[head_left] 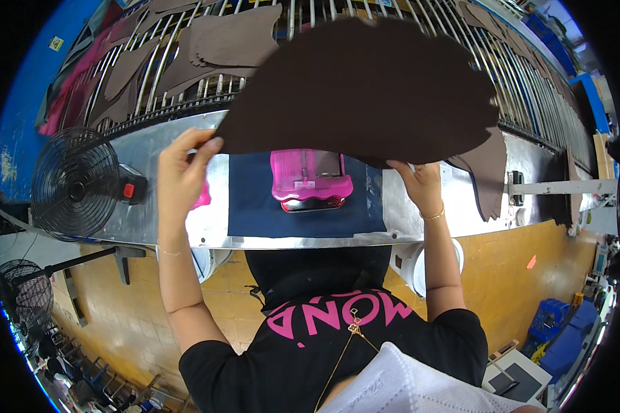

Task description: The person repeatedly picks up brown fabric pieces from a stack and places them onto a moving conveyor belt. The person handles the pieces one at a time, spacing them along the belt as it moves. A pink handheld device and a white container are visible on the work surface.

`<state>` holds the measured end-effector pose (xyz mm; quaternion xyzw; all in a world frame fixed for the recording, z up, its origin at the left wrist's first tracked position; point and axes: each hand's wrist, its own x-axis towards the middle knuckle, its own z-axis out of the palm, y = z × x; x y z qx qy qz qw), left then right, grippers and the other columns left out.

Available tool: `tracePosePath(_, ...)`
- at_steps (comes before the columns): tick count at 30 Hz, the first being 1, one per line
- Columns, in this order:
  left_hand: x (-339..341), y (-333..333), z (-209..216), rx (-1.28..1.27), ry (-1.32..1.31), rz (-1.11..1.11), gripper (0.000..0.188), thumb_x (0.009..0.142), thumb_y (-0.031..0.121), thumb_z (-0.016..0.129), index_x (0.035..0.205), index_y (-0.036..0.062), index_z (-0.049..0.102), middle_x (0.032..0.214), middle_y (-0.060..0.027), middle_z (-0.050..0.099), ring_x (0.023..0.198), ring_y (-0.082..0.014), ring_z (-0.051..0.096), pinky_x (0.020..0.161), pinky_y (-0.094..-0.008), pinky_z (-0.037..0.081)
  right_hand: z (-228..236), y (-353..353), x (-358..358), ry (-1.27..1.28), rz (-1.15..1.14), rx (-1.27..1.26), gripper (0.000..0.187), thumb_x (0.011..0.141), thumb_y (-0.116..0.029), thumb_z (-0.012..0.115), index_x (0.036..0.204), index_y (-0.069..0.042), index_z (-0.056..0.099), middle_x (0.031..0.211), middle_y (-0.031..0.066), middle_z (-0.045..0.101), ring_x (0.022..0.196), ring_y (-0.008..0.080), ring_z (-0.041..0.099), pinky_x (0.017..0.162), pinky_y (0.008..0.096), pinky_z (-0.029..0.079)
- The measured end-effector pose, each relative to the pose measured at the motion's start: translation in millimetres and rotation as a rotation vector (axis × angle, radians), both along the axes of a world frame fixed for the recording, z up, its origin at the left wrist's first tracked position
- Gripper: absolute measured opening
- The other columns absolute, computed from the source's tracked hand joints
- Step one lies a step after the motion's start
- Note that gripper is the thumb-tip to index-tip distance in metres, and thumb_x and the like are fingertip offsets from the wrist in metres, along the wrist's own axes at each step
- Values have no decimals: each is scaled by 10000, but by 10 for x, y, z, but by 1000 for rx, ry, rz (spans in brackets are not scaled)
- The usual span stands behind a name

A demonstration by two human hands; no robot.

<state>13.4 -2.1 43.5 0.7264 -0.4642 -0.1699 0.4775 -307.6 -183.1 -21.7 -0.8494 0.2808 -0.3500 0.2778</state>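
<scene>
I hold up a large dark brown sheet, leather-like, (358, 89) with a notched curved edge. My left hand (186, 160) pinches its left tip between thumb and fingers. At its lower right edge, my right hand (422, 182) grips with the thumb in sight, the fingers partly hidden behind the sheet. Below it, a pink plastic box with a clear top (306, 175) rests on a dark blue mat (255, 206). The sheet covers part of the rack behind. A small pink object (202, 196) lies beside my left wrist.
Beyond the metal table (217, 206) runs a rack of metal bars (158, 69) bearing several brown pieces (227, 34). A black fan (76, 186) stands at the left. More brown pieces (488, 172) hang over the table's right part, near a pale metal arm (565, 186).
</scene>
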Motion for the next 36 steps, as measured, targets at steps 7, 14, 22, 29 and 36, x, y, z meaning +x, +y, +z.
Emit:
tracePosePath(7,-496,-577,71,-109,-358,-374,111,732,48,684,840,21,692,768,-69,546,743,-243,501,677,-325,410,-223,-54,-993,-17,-201,200,82,787,-9,695,865,17,697,801,83,703,687,150,636,636,255,471)
tracePosePath(14,-973,-989,149,-181,-508,-586,120,678,48,723,793,32,696,856,-76,521,835,-260,486,757,-359,409,356,-108,-1858,110,-387,438,128,824,-71,691,812,46,640,672,-5,582,612,62,491,572,218,408)
tracePosePath(22,-741,-1892,839,-368,-866,-403,288,754,92,653,1040,62,634,1041,-122,540,1002,-306,503,863,-390,404,873,-518,-1471,-178,-445,211,239,841,-132,691,998,23,599,871,57,624,676,117,589,498,233,473)
tracePosePath(29,-511,-2135,1268,-621,-781,-129,174,761,111,636,920,53,677,1029,-135,543,1016,-307,505,863,-423,409,785,-1310,-257,-733,-297,563,253,878,-119,635,1076,0,534,964,87,621,760,179,640,565,316,584)
tracePosePath(36,-275,-906,1017,-390,-198,-186,542,748,175,707,1255,117,522,1242,-72,501,1094,-206,488,891,-342,412,-155,-2025,1052,-763,7,1003,327,943,-64,488,1242,-91,360,1156,115,531,915,270,625,665,390,605)
